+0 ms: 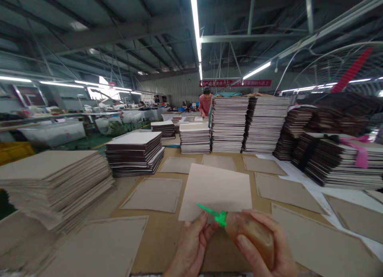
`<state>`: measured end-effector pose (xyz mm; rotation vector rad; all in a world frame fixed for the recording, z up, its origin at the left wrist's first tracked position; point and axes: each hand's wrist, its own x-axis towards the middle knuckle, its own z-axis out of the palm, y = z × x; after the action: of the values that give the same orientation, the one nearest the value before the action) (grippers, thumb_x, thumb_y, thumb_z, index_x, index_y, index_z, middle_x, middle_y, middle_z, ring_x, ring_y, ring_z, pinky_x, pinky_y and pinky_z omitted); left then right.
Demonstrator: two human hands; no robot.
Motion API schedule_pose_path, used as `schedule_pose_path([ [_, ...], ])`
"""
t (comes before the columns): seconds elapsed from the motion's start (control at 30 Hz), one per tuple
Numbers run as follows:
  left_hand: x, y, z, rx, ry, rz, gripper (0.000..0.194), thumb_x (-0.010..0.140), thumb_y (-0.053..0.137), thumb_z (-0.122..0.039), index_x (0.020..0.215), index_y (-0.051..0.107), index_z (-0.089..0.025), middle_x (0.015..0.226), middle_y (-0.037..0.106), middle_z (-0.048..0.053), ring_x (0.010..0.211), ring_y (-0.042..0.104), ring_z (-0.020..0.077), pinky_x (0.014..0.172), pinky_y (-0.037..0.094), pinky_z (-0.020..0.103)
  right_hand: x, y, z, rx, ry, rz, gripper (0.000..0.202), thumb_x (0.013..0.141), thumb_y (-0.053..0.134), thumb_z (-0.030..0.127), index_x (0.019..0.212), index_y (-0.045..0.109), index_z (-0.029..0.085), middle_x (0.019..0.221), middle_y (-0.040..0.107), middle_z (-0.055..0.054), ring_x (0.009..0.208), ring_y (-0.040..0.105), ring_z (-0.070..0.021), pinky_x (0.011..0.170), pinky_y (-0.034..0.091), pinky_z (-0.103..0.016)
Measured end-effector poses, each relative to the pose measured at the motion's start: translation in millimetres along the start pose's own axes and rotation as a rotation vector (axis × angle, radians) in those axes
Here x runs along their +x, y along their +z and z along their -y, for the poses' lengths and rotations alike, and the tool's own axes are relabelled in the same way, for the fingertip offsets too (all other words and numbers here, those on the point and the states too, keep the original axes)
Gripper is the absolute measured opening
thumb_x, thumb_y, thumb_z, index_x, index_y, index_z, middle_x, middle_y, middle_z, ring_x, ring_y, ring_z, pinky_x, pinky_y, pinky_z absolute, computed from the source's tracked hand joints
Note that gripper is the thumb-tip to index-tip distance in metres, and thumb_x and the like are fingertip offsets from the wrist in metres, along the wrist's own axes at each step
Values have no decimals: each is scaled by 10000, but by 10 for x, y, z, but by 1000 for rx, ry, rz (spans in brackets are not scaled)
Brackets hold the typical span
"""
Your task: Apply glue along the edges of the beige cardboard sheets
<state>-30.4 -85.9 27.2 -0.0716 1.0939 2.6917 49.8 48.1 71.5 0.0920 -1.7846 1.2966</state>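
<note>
My right hand (269, 249) grips a brownish glue bottle (254, 235) with a green nozzle (214, 214) that points left and away from me. My left hand (191, 245) holds the near edge of a pale cardboard sheet (217, 189), thumb and fingers close to the nozzle's base. The sheet is lifted slightly over the brown table (163, 233). Grey board squares lie flat around it, one to the left (154, 194) and one to the right (285, 191).
A tall pile of grey boards (54, 181) stands at the left. Stacks of dark-edged boards (134, 153) (248, 123) (341, 161) line the table's far side and right. A person in a pink top (205, 102) works in the background.
</note>
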Motion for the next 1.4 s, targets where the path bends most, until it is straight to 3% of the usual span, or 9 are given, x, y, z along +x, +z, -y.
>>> schedule_pose_path([
  [0.17, -18, -15, 29, -18, 1, 96, 271, 761, 712, -245, 1026, 675, -196, 1065, 701, 87, 1066, 618, 259, 863, 530, 353, 19, 101, -185, -32, -186, 151, 308, 906, 610, 285, 1185, 508, 206, 1175, 492, -90, 1091, 502, -248, 841, 494, -315],
  [0.27, -47, 23, 2, -8, 1, 119, 178, 783, 667, -192, 950, 696, -138, 972, 721, 99, 1096, 600, 258, 905, 500, 348, 28, 155, -234, -18, -262, 214, 319, 907, 610, 243, 1198, 498, 178, 1163, 488, -102, 1088, 495, -238, 861, 480, -308],
  [0.37, -70, 66, -24, 18, -5, 119, 87, 761, 656, -139, 815, 715, -106, 856, 728, 107, 1100, 593, 263, 911, 486, 335, 30, 218, -218, 12, -223, 229, 279, 924, 590, 245, 1181, 500, 187, 1137, 492, -94, 1064, 497, -232, 871, 465, -321],
  [0.53, -72, 79, -12, 61, -11, 88, 108, 734, 700, -213, 765, 722, -112, 780, 720, 99, 969, 643, 259, 843, 504, 335, 18, 262, -230, -12, -223, 301, 279, 928, 586, 245, 1184, 495, 182, 1133, 485, -101, 1045, 506, -234, 856, 470, -322],
  [0.7, -70, 41, 29, 81, -25, 90, 191, 737, 701, -307, 768, 720, -120, 816, 716, 106, 820, 660, 232, 773, 510, 326, 23, 219, -220, -71, -382, 440, 353, 919, 583, 208, 1246, 457, 163, 1132, 484, -118, 1021, 532, -232, 788, 513, -291],
  [0.87, -92, 62, 16, 105, -17, 109, 193, 708, 724, -249, 863, 717, -135, 853, 713, 91, 789, 648, 209, 730, 506, 293, 48, 189, -158, -133, -383, 405, 337, 928, 578, 205, 1238, 452, 161, 1149, 473, -123, 1044, 525, -234, 821, 505, -301],
  [1.0, -106, 84, 8, 106, -19, 104, 161, 757, 684, -286, 784, 721, -131, 763, 703, 80, 719, 637, 193, 692, 505, 288, 61, 159, -169, -138, -408, 476, 329, 931, 580, 233, 1228, 459, 155, 1139, 477, -122, 1014, 539, -218, 774, 519, -260],
  [1.23, -94, 109, 2, 88, 26, 186, 279, 749, 698, -229, 1019, 706, -160, 996, 709, 99, 958, 631, 238, 840, 486, 320, 101, 115, -157, -115, -346, 431, 316, 935, 584, 228, 1223, 464, 176, 1153, 479, -114, 1051, 518, -234, 830, 490, -296],
  [1.4, -91, 65, 26, 73, -15, 161, 315, 791, 679, -293, 1090, 676, -193, 1130, 672, 107, 1032, 610, 243, 802, 505, 310, 210, 124, -175, -116, -346, 290, 280, 919, 608, 227, 1173, 504, 168, 1126, 495, -102, 1049, 512, -220, 857, 468, -281],
])
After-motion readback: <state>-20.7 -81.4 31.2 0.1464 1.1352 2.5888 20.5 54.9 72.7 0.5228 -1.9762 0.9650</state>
